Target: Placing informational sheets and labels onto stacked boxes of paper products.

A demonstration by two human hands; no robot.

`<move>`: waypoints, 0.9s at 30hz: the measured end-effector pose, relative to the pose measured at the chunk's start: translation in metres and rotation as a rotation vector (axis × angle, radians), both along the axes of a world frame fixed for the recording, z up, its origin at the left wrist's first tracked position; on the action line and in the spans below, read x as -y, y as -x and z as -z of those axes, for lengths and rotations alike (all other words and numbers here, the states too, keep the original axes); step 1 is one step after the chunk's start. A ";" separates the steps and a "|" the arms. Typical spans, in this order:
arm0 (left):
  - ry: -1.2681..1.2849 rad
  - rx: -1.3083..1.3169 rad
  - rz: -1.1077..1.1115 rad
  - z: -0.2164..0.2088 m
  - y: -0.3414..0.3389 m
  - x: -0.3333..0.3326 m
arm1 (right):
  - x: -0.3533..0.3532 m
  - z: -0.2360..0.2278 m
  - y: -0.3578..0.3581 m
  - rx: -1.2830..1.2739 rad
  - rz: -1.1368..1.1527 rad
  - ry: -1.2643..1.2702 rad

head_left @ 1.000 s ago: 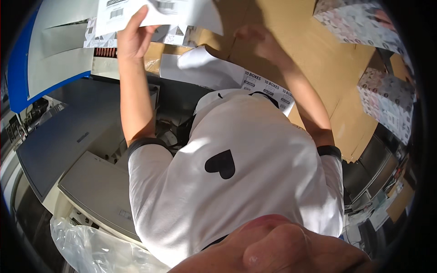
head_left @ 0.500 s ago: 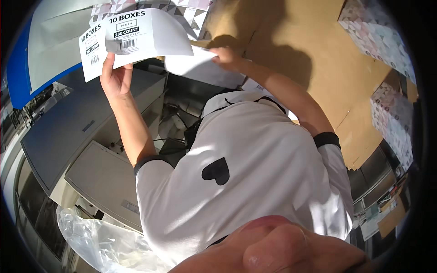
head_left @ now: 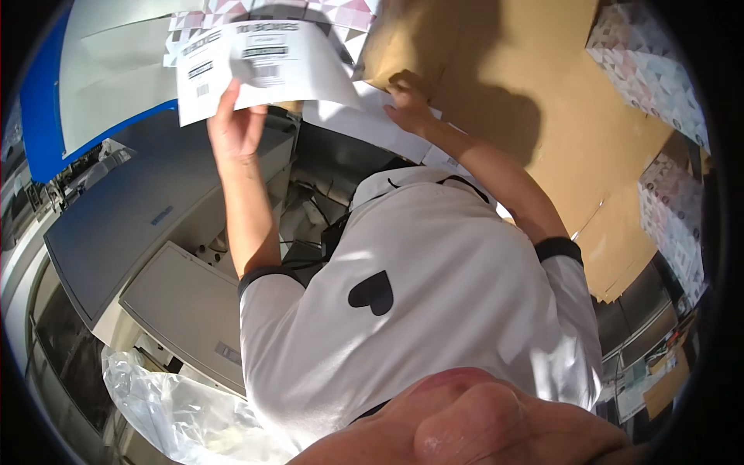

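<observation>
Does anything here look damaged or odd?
Perhaps the brown cardboard: a short slanting line beside the right sleeve could be a slit or crease, and the cardboard's lower edge looks ragged. The white printed sheet bows in the left hand, ordinary for held paper.

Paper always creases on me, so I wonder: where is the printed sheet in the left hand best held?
Probably pinch the printed sheet by its near edge, from the person's side, as the left hand does, thumb over the printed face. The sheet bows; that edge faces the person.
</observation>
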State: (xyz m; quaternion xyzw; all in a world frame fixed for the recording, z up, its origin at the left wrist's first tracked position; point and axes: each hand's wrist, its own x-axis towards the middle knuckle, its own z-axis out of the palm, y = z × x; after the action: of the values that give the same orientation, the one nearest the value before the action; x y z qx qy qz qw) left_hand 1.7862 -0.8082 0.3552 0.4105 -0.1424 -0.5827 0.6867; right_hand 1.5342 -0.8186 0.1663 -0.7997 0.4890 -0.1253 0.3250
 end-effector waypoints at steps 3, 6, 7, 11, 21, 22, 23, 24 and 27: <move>-0.011 0.048 0.091 -0.004 0.045 0.020 | 0.008 -0.075 0.039 0.195 0.201 -0.146; 0.039 0.114 0.284 -0.005 0.067 0.027 | 0.016 -0.147 0.050 0.427 0.321 -0.011; 0.029 0.147 0.323 -0.008 0.082 0.031 | 0.018 -0.164 0.055 0.579 0.357 0.079; 0.053 0.256 0.480 -0.012 0.133 0.040 | 0.020 -0.202 0.061 0.642 0.308 0.347; 0.024 0.208 0.561 -0.035 0.206 0.013 | 0.000 -0.206 0.137 1.308 0.557 -0.587; 0.013 0.177 0.551 -0.037 0.210 0.010 | -0.004 -0.203 0.140 1.378 0.527 -0.643; 0.018 0.208 0.530 -0.039 0.214 0.005 | -0.005 -0.205 0.141 1.447 0.490 -0.701; 0.028 0.220 0.523 -0.039 0.216 0.003 | -0.008 -0.210 0.142 1.455 0.474 -0.697; 0.003 0.287 0.580 -0.039 0.225 -0.003 | -0.013 -0.214 0.151 1.021 0.338 -0.529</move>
State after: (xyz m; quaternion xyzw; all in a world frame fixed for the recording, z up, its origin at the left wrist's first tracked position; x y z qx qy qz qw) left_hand 1.5616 -0.8053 0.3939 0.4298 -0.3498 -0.6902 0.4653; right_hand 1.3833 -0.8052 0.3801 -0.4413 0.4060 -0.4178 0.6825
